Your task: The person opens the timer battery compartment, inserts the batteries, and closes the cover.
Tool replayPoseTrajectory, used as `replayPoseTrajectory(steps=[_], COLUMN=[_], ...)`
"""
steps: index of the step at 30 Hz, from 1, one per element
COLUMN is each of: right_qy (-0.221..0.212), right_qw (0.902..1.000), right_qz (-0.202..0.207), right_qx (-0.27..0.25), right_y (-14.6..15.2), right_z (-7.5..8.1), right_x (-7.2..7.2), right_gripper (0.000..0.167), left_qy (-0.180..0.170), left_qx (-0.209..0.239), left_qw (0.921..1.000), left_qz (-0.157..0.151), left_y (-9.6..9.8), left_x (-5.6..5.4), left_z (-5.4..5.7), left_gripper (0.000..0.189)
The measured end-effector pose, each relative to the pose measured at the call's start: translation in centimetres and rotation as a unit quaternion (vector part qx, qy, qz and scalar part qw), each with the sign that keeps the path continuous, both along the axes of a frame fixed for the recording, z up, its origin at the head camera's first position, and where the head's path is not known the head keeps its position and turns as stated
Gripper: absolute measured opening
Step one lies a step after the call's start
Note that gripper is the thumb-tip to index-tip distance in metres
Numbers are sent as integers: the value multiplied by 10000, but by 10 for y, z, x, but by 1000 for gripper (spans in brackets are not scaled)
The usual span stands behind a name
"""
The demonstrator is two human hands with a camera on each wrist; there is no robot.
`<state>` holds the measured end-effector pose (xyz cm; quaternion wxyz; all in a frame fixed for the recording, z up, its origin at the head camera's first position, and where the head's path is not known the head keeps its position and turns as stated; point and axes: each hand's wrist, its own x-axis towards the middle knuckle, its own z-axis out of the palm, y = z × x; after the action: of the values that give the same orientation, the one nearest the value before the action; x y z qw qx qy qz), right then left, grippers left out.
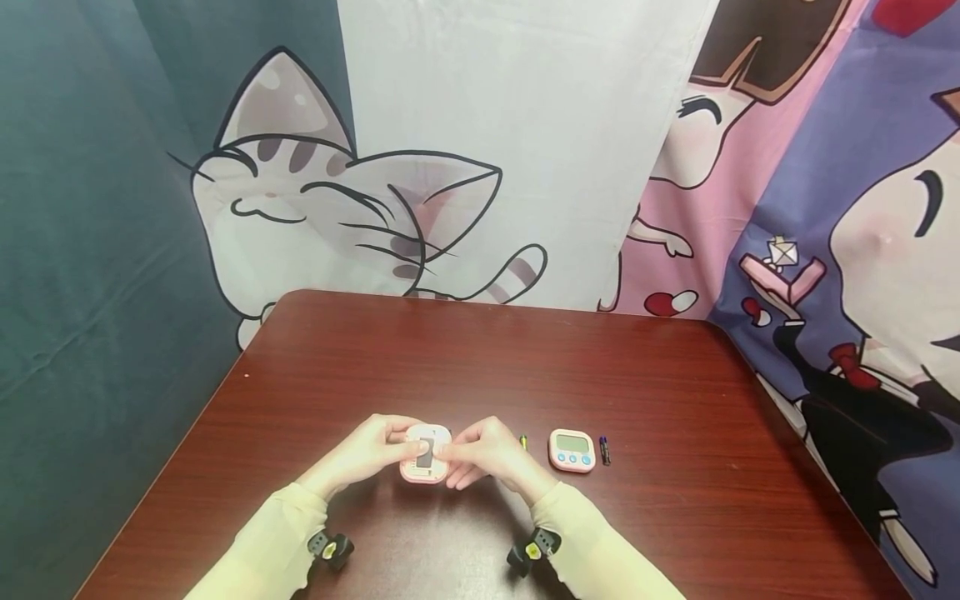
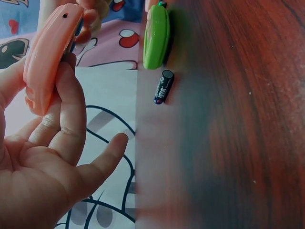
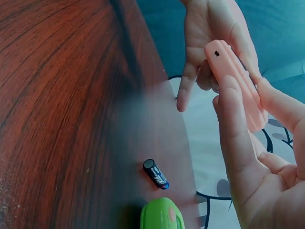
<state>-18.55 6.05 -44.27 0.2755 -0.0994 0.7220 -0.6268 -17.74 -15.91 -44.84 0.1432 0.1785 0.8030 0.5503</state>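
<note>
Both hands hold a small pink digital timer (image 1: 426, 475) above the table, its back facing up with a dark rectangular patch in the middle. My left hand (image 1: 375, 448) grips its left side, thumb on the back; in the left wrist view the little finger sticks out. From the other side, my right hand (image 1: 491, 454) pinches the timer, thumb on the back and a finger beneath, as the right wrist view shows. Beyond the hands lie a dark battery (image 2: 164, 87) and a green rounded case (image 2: 156, 38), which the right hand mostly hides in the head view.
A second pink timer (image 1: 572, 451), screen and blue buttons up, lies right of the hands on the brown table (image 1: 480, 358). Another battery (image 1: 604, 450) is just to its right. Cartoon-printed curtains (image 1: 540, 125) hang behind the far edge.
</note>
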Motion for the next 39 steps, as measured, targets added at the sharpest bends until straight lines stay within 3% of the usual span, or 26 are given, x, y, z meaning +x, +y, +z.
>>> replayPoseTrajectory(steps=[11,27,39], right_qy=[117,1024,1132], right_qw=[9997,9933,9926], right_qz=[113,157,175], right_qx=[205,517,413], right_y=[1,0,1], right_z=[2,-2,-8], right_x=[1,0,-3], right_gripper=[27,29,28], left_qy=[106,-124,-138], left_qx=[2,145,280], left_qw=[9998,9997,9993], left_qz=[-156,-172,-228], left_y=[1,1,1], left_x=[-2,-1,-2], left_z=[0,-5,-7], left_gripper=[38,35,37])
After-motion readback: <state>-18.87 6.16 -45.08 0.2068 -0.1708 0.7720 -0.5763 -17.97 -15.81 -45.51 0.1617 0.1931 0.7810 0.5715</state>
